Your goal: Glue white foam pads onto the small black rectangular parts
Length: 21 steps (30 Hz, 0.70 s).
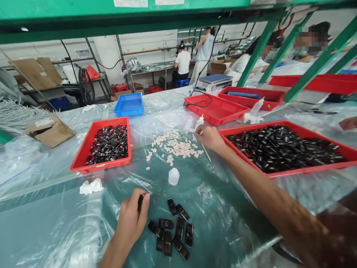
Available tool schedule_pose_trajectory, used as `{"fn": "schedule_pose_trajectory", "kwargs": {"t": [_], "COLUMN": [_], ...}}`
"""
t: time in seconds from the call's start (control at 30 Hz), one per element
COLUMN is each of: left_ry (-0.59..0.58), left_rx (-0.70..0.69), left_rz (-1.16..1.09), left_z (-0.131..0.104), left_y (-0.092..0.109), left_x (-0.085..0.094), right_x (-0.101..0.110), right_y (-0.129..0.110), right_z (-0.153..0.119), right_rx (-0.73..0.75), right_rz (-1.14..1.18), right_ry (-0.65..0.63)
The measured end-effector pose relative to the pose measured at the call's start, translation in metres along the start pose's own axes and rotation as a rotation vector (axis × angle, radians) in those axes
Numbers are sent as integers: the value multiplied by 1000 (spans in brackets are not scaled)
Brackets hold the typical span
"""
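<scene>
My left hand (pixel 133 217) is closed around one small black rectangular part (pixel 140 201), low on the plastic-covered table. Just right of it lie several more black parts (pixel 173 232) in a loose cluster. My right hand (pixel 208 136) reaches far forward to a scatter of small white pieces (pixel 175 147). It pinches one white piece and a thin wooden stick (pixel 205 152) slants down from under it. A small white cap (pixel 173 176) stands between the two hands.
A red tray (pixel 80 158) of black parts sits left, a larger red tray (pixel 309 171) of them right. A blue tray (pixel 128 104), more red trays (pixel 216 108), a scale (pixel 215 79) and a cardboard box (pixel 49 130) lie beyond. Other people work behind; a green frame (pixel 262 48) overhangs.
</scene>
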<state>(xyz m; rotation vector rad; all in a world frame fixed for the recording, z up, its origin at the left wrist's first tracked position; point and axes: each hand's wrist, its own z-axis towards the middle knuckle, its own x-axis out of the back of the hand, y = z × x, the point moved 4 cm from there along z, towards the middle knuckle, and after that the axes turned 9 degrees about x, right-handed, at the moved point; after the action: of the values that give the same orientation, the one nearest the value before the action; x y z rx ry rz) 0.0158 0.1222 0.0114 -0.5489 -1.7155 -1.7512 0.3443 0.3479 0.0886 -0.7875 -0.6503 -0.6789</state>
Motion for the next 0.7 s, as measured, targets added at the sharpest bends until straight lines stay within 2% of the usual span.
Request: {"fn": "schedule_pose_trajectory", "kwargs": {"t": [0.07, 0.13, 0.23, 0.3, 0.37, 0.5, 0.7], "left_ry": [-13, -53, -104, -123, -134, -157, -126], "left_rx": [55, 98, 131, 136, 118, 62, -26], "left_rz": [-71, -156, -239, -252, -243, -147, -46], "left_z": [-6, -14, -24, -29, -31, -34, -39], "left_y": [3, 7, 18, 26, 35, 47, 49], "left_x": [-1, -5, -12, -14, -14, -13, -16], "right_x": [7, 10, 4, -6, -18, -37, -39], "right_y": [-30, -74, -142, -169, -178, -171, -173], "right_z": [-19, -47, -96, -121, -136, -144, -151], "right_rx": [1, 63, 156, 161, 137, 53, 16], "right_rz": [94, 263, 787, 937, 985, 1045, 1045], "right_ry": [-55, -144, -352, -439, -460, -547, -582]}}
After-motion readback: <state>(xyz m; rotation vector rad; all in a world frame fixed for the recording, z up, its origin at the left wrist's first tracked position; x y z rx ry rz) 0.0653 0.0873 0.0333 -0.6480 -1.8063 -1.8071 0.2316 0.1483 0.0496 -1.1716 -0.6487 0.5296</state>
